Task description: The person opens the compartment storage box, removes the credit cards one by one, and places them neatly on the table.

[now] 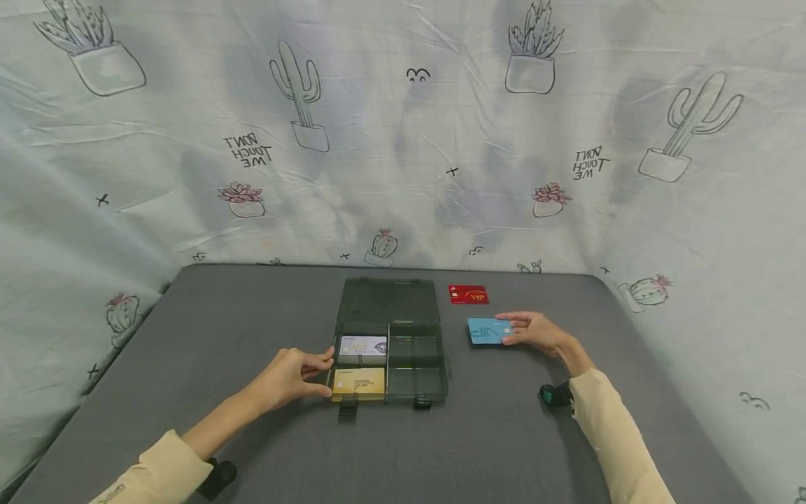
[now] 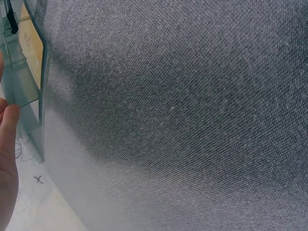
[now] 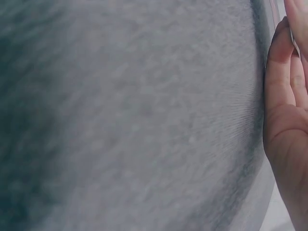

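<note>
A dark translucent green plastic box [image 1: 417, 383] lies on the table with its lid [image 1: 389, 301] folded back. A pale lilac card [image 1: 362, 346] lies in its left rear compartment, and a gold card [image 1: 359, 383] in the left front one. At the box's left side, my left hand [image 1: 291, 376] holds the edge between spread thumb and fingers; its fingertips [image 2: 11, 113] touch the wall in the left wrist view. To the right of the box, my right hand [image 1: 534, 332] pinches a blue card [image 1: 485, 331] by its right end. The right wrist view does not show that card.
A red VIP card [image 1: 469, 295] lies on the grey table [image 1: 264, 308] behind the blue card, right of the lid. Two latches [image 1: 348, 409] are at the box's front edge. A cactus-printed cloth [image 1: 403, 140] hangs behind the table and at its sides.
</note>
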`<state>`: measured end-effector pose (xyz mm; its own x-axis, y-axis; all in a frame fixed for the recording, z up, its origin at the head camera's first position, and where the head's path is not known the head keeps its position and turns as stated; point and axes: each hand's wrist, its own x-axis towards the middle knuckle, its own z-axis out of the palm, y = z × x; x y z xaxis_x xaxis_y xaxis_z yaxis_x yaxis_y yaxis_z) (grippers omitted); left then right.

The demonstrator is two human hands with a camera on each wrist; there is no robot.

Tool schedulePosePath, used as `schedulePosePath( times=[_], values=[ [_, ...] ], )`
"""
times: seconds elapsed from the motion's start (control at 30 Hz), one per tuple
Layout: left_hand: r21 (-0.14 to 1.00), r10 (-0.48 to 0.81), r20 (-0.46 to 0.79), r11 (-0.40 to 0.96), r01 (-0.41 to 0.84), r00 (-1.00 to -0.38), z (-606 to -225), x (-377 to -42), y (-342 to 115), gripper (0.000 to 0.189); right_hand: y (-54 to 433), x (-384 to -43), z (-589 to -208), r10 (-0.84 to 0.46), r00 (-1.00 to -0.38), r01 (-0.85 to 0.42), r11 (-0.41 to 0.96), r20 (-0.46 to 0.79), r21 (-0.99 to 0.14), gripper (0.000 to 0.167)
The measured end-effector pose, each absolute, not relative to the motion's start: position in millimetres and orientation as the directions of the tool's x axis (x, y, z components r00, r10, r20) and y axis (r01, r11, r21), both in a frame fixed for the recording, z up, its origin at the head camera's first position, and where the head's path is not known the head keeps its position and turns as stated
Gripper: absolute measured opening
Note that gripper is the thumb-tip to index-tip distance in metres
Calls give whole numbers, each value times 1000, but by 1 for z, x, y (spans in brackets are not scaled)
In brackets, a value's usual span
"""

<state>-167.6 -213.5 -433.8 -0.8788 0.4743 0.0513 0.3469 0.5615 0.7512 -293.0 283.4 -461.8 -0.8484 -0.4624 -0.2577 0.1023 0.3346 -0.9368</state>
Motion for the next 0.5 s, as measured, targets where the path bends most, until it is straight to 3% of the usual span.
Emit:
schedulePosePath(
  times=[0.5],
  values=[
    [751,449,36,577,321,-893,-430,-169,-208,52,275,-313,-453,-420,-866,111,369,-272,-923,65]
  ],
)
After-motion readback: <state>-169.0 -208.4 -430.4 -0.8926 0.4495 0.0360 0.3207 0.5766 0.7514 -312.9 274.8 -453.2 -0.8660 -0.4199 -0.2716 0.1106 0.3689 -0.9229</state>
